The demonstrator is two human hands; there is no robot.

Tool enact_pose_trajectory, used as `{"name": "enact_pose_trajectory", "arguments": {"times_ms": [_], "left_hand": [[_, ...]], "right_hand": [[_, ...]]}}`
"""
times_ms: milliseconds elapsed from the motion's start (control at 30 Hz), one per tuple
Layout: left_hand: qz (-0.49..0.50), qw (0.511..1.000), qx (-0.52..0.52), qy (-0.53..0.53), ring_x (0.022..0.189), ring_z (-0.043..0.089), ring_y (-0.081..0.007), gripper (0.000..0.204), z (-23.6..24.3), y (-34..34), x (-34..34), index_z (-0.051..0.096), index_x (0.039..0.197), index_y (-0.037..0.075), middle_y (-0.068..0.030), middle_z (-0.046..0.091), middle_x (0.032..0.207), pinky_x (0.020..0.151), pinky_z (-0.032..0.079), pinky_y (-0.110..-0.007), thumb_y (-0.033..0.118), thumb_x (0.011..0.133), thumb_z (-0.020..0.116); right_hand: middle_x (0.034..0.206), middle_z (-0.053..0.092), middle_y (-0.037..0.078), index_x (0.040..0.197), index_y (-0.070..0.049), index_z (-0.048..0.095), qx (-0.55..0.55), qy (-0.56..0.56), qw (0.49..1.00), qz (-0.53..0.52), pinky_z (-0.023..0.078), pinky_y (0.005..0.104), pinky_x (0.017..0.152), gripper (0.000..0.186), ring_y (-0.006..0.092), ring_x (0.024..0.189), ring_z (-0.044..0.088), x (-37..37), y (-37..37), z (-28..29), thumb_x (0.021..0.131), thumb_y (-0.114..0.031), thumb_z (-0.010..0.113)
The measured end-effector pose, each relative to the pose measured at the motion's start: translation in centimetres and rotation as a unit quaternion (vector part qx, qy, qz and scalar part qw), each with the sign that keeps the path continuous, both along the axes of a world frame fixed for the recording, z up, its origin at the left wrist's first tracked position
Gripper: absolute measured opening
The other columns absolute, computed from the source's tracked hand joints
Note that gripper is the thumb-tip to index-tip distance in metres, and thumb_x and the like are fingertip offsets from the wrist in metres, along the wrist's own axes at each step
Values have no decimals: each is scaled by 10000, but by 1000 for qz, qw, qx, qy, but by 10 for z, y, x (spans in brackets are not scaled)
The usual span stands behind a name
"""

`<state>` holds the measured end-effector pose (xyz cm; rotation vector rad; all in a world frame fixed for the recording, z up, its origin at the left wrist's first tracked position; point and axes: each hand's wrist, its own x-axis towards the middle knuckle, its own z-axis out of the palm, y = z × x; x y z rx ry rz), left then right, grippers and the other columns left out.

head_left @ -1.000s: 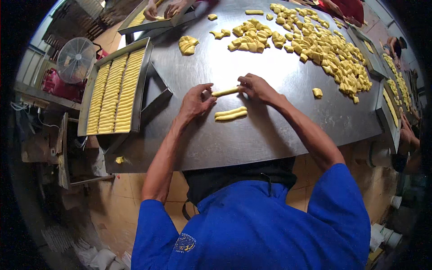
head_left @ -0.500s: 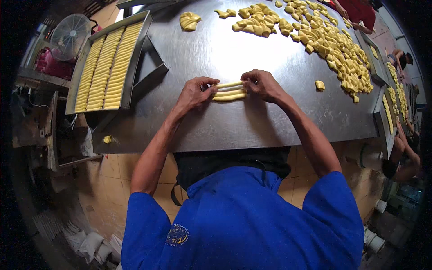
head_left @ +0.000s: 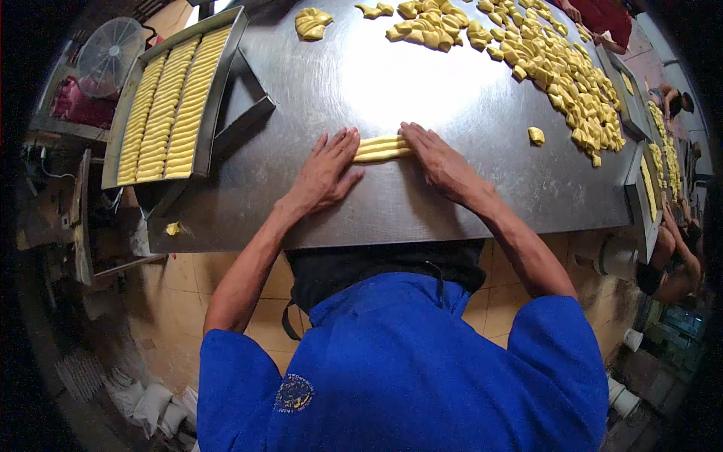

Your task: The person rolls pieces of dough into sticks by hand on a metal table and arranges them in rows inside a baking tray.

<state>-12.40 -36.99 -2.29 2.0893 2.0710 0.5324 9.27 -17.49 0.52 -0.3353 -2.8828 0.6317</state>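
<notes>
The left hand [head_left: 327, 167] and right hand [head_left: 443, 158] lie flat at the ends of the dough strips [head_left: 382, 148]. These look soft and light, best held there gently.

Dough strips [head_left: 381, 149] partly hidden by fingers [head_left: 416, 138], blue shirt [head_left: 452, 361] cut off by lower edge

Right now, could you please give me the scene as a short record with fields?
Left hand: open, fingers at the left end of the strips
Right hand: open, fingers at their right end
Strips: side by side on the table
Tray: at left, holding three columns of strips
Dough pile: beyond, to the right
Lone piece: right of the right hand
</notes>
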Motion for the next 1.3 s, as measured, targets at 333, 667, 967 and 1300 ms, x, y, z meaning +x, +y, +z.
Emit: {"name": "enact_pose_trajectory", "arguments": {"times_ms": [333, 667, 967, 1300], "left_hand": [[10, 998, 55, -5, 1316, 483, -370, 734, 15, 13, 1, 463, 1466, -7, -182, 575, 1359, 1109, 360, -485, 451, 932, 674], [-24, 982, 3, -185, 963, 593, -251, 461, 12, 50, -10, 715, 1226, 111, -99, 632, 1063, 855, 509, -379, 316, 831, 832], [112, 972, 176, -110, 1095, 595, -343, 729, 9, 13, -12, 604, 1333, 16, -181, 633, 1178, 964, 491, -434, 443, 792, 842], [186, 937, 202, -215, 1005, 637, -319, 492, 7, 3, -14, 663, 1204, -1, -155, 684, 1092, 910, 514, -414, 298, 841, 810]], "right_hand": [[1502, 459, 181, 1456, -40, 440, 22, -60, 998, -6, 360, 504, 1147, 571, 353, 1383, 443, 10, -2, 16, 965, -272, 619], [1191, 600, 106, 1282, -107, 623, -98, 12, 993, 67, 476, 452, 950, 494, 318, 1083, 551, -22, 30, 1, 838, -246, 787], [1209, 637, 195, 1358, -14, 570, -209, 26, 972, -101, 538, 415, 916, 582, 302, 1009, 671, -35, 36, 18, 894, -298, 778], [978, 744, 177, 1098, -80, 741, -99, 3, 960, -264, 531, 467, 805, 518, 348, 917, 710, -266, 85, -22, 926, -551, 615]]}}
